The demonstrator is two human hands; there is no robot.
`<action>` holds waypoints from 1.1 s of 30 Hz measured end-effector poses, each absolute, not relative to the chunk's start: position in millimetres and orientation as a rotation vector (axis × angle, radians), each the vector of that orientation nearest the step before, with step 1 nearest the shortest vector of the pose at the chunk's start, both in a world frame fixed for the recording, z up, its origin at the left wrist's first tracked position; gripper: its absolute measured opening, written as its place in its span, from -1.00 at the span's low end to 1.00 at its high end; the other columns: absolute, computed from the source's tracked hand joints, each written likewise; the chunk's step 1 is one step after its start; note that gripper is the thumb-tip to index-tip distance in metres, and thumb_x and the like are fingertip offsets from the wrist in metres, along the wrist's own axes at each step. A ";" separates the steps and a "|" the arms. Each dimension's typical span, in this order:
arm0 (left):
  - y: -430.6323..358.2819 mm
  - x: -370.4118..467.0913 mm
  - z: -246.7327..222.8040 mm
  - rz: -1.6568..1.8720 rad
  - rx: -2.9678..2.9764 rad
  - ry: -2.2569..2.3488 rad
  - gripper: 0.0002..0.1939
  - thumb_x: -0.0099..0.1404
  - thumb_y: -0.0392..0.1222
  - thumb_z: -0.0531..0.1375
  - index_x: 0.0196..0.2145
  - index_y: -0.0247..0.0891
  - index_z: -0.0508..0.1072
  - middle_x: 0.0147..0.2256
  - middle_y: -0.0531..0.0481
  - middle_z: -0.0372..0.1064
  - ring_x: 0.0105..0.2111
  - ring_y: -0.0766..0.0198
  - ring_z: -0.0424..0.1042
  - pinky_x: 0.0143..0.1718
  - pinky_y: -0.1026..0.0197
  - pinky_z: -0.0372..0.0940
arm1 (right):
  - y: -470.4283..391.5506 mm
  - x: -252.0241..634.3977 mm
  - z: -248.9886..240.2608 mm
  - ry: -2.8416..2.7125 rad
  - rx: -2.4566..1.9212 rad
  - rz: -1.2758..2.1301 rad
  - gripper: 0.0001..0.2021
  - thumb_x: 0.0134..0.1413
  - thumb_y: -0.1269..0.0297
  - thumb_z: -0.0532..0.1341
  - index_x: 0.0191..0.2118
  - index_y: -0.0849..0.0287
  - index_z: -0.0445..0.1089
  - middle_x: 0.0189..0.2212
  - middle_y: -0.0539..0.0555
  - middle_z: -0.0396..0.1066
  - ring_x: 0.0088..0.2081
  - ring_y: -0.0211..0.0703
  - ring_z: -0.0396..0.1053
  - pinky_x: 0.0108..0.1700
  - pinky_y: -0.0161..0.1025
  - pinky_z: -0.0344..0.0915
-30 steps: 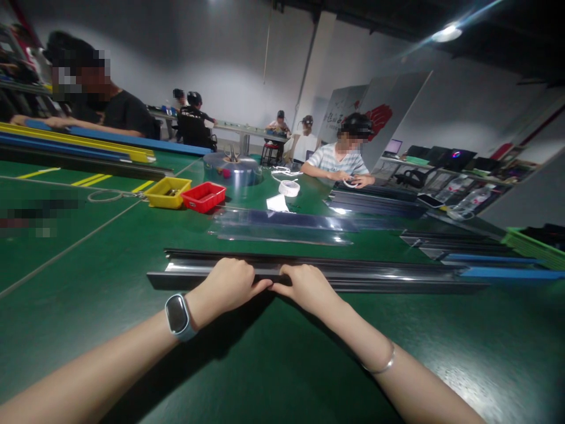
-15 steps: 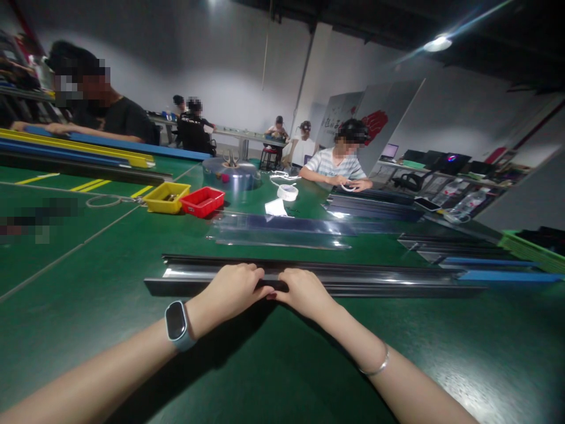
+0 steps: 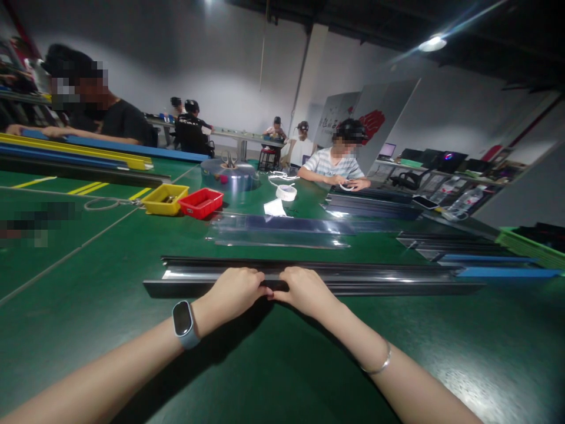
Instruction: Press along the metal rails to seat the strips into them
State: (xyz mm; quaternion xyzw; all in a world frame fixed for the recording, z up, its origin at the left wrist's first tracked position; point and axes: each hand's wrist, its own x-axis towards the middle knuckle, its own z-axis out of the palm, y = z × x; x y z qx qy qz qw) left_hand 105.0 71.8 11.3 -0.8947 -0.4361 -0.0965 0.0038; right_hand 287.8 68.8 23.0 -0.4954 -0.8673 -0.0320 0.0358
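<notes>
A long black channel profile (image 3: 379,288) lies crosswise on the green table (image 3: 282,365), with a shiny clear strip (image 3: 180,274) along its inside. My left hand (image 3: 236,288) grips its near wall left of the middle, fingers curled over the top and thumb on the front. Close beside it, my right hand (image 3: 304,288) pinches the same wall in the same way. The two thumbs almost meet. Both hands' fingertips are hidden inside the channel.
Clear plastic strips (image 3: 282,231) lie beyond the profile. Further back are a yellow bin (image 3: 165,200), a red bin (image 3: 200,204), a clear coil (image 3: 229,175) and a tape roll (image 3: 286,192). More profiles (image 3: 463,250) lie at right. Co-workers sit across the table.
My left wrist has shifted slightly to the right. Both hands keep their grip on the channel profile, which stays in nearly the same place.
</notes>
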 end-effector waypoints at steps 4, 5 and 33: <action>73.9 101.4 13.7 -0.242 -2.793 -1.390 -0.62 0.23 0.06 -0.05 -0.41 -0.25 0.40 -0.43 -0.08 0.40 -0.39 0.13 0.40 -0.38 0.15 0.23 | 70.2 290.0 23.9 -2.674 -1.560 -0.063 -0.55 -0.06 -0.15 0.06 -0.38 0.17 0.39 -0.40 0.09 0.42 -0.33 -0.09 0.37 -0.34 -0.26 0.19; 74.2 100.0 14.2 -0.229 -2.789 -1.394 -0.62 0.23 0.07 -0.05 -0.40 -0.25 0.41 -0.42 -0.08 0.40 -0.39 0.12 0.40 -0.38 0.15 0.23 | 70.4 289.7 23.0 -2.672 -1.555 -0.056 -0.56 -0.06 -0.14 0.06 -0.37 0.17 0.39 -0.39 0.09 0.42 -0.33 -0.09 0.37 -0.34 -0.26 0.19; 73.8 96.3 20.8 -0.142 -2.788 -1.395 -0.66 0.23 0.01 -0.02 -0.40 -0.27 0.42 -0.40 -0.12 0.42 -0.35 0.14 0.40 -0.35 0.18 0.23 | 71.4 284.2 19.4 -2.717 -1.428 -0.139 -0.56 -0.04 -0.11 0.07 -0.34 0.22 0.37 -0.39 0.11 0.41 -0.31 -0.09 0.37 -0.28 -0.26 0.21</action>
